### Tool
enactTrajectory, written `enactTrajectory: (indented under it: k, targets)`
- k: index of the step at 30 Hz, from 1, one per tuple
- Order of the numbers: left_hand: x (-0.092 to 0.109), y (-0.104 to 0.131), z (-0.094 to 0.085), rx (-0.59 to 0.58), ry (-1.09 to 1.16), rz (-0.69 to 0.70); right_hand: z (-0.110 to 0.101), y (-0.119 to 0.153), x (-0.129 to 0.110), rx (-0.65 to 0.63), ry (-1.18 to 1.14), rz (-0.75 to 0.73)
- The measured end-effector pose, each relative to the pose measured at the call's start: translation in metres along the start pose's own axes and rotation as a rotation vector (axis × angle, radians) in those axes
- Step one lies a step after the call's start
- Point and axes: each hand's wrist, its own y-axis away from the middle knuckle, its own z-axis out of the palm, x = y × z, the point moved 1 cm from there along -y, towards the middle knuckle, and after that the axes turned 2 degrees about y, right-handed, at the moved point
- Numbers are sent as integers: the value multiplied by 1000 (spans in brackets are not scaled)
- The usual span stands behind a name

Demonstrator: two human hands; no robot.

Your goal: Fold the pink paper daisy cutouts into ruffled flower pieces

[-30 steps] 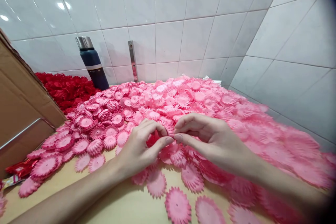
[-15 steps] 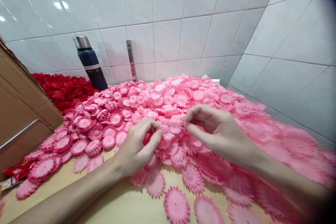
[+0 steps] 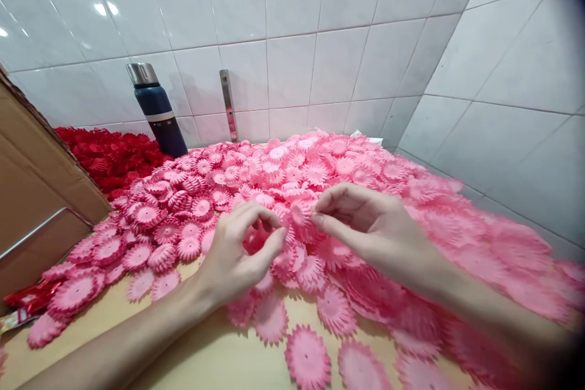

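My left hand (image 3: pixel 247 250) is closed, thumb and forefinger curled to a pinch; what lies between their tips I cannot make out. My right hand (image 3: pixel 365 219) pinches thumb against fingers at the edge of a pink fabric petal disc (image 3: pixel 300 213), which stands in the small gap between both hands. Behind and below them spreads a large heap of pink petal discs (image 3: pixel 320 173) with serrated edges and small centre holes. Nearer to me, single discs, such as a deeper pink one (image 3: pixel 308 356), lie flat on the pale yellow table (image 3: pixel 219 356).
A dark blue bottle (image 3: pixel 159 113) with a steel cap stands at the back left, beside a red petal heap (image 3: pixel 114 158). At the left is a cardboard box (image 3: pixel 41 177), with a red wrapper (image 3: pixel 31 295) below it. White tiled walls (image 3: pixel 292 67) close off the back and right.
Both hands have come slightly closer together. My right fingertips have shifted a little left, while my left fingertips have moved slightly right. The heap looks unchanged.
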Motion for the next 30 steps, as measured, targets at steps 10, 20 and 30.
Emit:
enactTrajectory:
  k: [10,20,30]
  targets:
    - [1,2,6,-126,60,10,10,5,-7,-150,-97,-73]
    - [2,2,2,-120,89,-6,4,5,-5,-84,-4,-71]
    - [-7,0,-4,55,-42,-120,-20,-11,4,207,3,35]
